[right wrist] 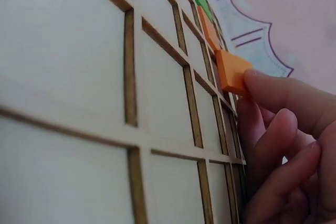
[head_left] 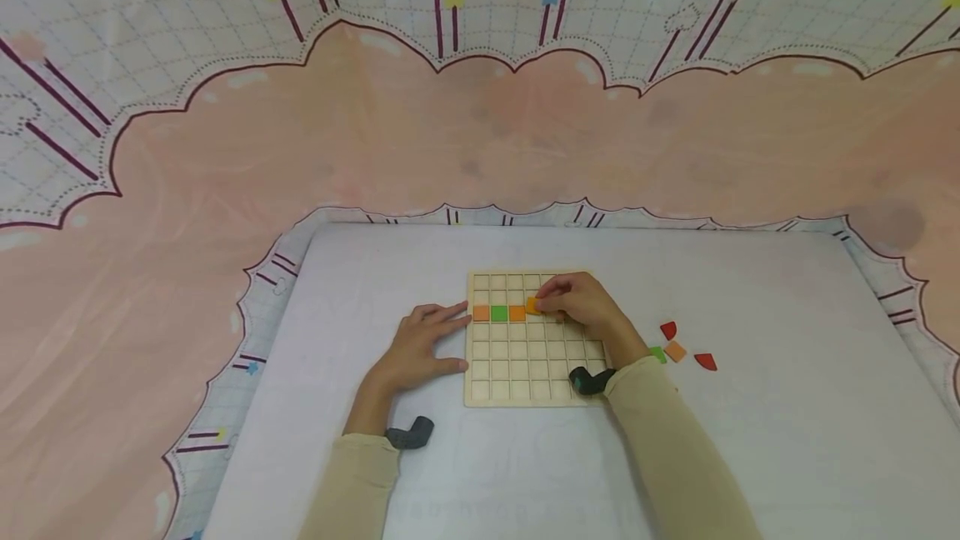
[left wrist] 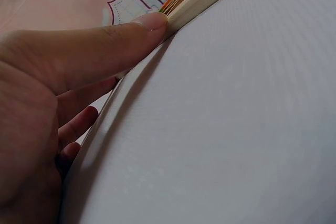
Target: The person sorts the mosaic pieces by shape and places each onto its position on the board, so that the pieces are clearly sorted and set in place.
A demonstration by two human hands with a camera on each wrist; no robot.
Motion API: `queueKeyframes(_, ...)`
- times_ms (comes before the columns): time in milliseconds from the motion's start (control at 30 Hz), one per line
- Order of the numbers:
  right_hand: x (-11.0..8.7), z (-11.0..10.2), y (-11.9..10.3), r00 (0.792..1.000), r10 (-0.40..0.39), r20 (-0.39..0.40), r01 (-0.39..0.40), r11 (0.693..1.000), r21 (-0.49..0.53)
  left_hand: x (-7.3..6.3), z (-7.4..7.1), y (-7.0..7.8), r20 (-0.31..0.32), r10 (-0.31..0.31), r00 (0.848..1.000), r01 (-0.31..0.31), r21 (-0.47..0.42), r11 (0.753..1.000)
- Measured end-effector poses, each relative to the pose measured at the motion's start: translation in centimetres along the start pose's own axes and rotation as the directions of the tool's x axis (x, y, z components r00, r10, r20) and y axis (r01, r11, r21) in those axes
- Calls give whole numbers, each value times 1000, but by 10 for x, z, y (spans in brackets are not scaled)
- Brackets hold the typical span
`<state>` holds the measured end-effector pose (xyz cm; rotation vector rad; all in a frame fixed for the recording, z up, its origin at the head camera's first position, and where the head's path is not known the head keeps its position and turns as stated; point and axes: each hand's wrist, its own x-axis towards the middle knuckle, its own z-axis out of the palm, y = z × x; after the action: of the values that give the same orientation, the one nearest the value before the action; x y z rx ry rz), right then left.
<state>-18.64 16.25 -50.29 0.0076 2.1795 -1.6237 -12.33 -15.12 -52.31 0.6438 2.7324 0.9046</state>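
A pale wooden grid board (head_left: 519, 349) lies on the white table, its cells divided by thin raised strips. One row holds a light orange tile (head_left: 481, 313), a green tile (head_left: 498, 313) and an orange tile (head_left: 517, 313) side by side from the left edge. Between thumb and finger my right hand (head_left: 587, 303) pinches an orange square tile (right wrist: 233, 72), tilted over the cell just right of that row. My left hand (head_left: 423, 344) has its fingers spread, with thumb and fingertips touching the board's left edge. In the left wrist view the thumb (left wrist: 105, 51) meets the board's corner.
Right of the board, partly behind the right forearm, lie loose pieces: a green one (head_left: 657, 354), an orange square (head_left: 676, 351), a red one (head_left: 668, 330) and another red one (head_left: 706, 362). A patterned pink cloth (head_left: 480, 140) hangs behind the white table (head_left: 375, 273).
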Motion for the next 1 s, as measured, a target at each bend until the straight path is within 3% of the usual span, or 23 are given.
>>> queueKeyframes(500,-3,-3,0,997,-47,54,53,991,-123,-1,0,1,-10,-9,1000,9,-10,1000)
queueKeyframes(1000,0,-2,4,998,-52,25,56,976,-210,-1,0,2,4,-7,1000,7,-1,1000)
